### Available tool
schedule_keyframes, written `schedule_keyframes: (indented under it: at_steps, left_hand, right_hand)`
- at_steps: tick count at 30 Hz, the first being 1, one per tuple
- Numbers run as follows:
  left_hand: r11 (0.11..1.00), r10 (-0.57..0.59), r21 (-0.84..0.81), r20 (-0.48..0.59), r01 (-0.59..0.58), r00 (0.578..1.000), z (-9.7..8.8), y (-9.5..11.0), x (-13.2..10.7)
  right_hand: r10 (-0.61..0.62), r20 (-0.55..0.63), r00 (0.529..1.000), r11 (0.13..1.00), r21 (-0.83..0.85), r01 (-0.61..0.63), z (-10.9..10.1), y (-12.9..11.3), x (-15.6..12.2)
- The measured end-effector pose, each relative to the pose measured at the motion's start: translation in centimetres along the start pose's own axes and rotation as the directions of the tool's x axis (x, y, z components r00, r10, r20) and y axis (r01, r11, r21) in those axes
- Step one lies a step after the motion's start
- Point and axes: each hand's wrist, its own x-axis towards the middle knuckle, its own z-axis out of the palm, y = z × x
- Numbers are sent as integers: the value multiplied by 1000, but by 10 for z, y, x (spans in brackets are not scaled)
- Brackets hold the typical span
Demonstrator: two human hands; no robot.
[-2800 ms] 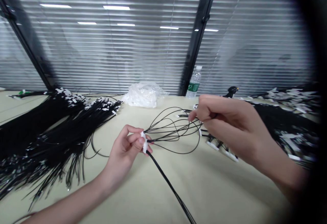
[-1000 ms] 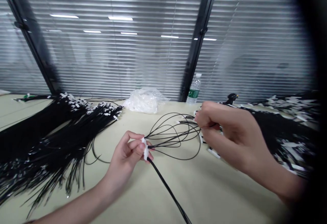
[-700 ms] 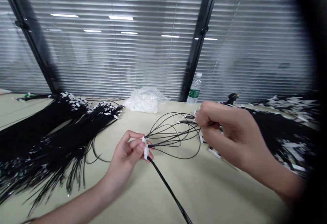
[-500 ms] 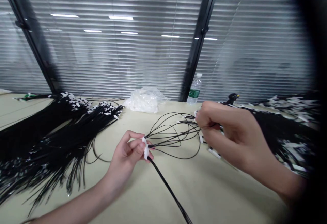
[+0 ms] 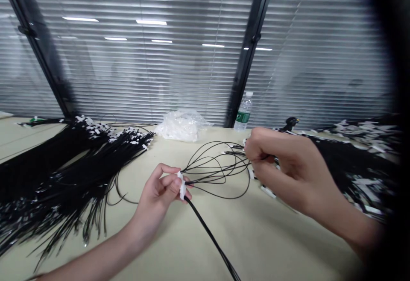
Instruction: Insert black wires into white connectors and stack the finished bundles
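Observation:
My left hand (image 5: 160,193) pinches a small white plastic clip (image 5: 181,185) between thumb and fingers, just above the table. Several thin black wires (image 5: 218,169) fan out from the clip in loops toward my right hand (image 5: 283,165). That hand is closed, gripping the far ends of the wires near their white tips. Below the clip the wires run together as one black bundle (image 5: 211,238) toward the near edge of the table.
A big heap of black wires with white tips (image 5: 60,165) covers the left of the beige table (image 5: 272,238). Another heap (image 5: 358,161) lies on the right. A crumpled clear plastic bag (image 5: 183,126) and a water bottle (image 5: 244,112) stand at the back by the blinds.
Since 2.8 s ago the view has tilted up slightly. Both hands have kept their grip and stayed nearly still over the last second; the wire loops have shifted only a little.

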Motion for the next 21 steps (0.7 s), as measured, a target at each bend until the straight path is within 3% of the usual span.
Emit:
schedule_keyframes:
  at_steps: [21]
  left_hand:
    - [1000,19,23,7,-19,1000,-2,-2,1]
  right_hand:
    - [-12,11,1000,1000,2,12,0,0,2]
